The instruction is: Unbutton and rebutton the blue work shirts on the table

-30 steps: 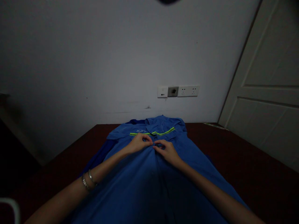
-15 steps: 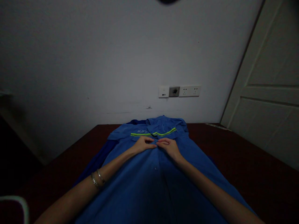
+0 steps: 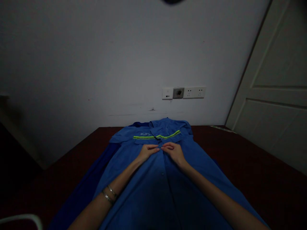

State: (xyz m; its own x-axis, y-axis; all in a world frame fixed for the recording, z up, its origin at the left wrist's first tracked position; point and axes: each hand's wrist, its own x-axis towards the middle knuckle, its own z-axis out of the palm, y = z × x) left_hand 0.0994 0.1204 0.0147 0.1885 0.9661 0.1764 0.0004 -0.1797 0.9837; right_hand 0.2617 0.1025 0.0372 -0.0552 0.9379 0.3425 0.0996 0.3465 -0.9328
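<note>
A blue work jacket (image 3: 134, 188) with a yellow-green stripe across the chest and white lettering lies front up, collar toward the wall. At its front placket, just below the stripe, my left hand (image 3: 146, 152) pinches the cloth edge between thumb and fingers. Opposite it, almost fingertip to fingertip, my right hand (image 3: 174, 152) pinches the other side of the placket. Whatever small fastening may sit between the fingertips is hidden. A small button (image 3: 162, 174) shows lower on the placket. Two bracelets circle my left wrist.
The jacket rests on a dark red-brown table (image 3: 216, 140) that meets a pale wall (image 3: 96, 64). Wall sockets (image 3: 194, 92) are above it. A white panelled door (image 3: 275, 105) stands at the right. A pale curved cord (image 3: 31, 217) is at the lower left.
My left fingers have closed together at the placket, and my left forearm has swung rightward. My right hand stays nearly in place. The cord at lower left has shifted in view.
</note>
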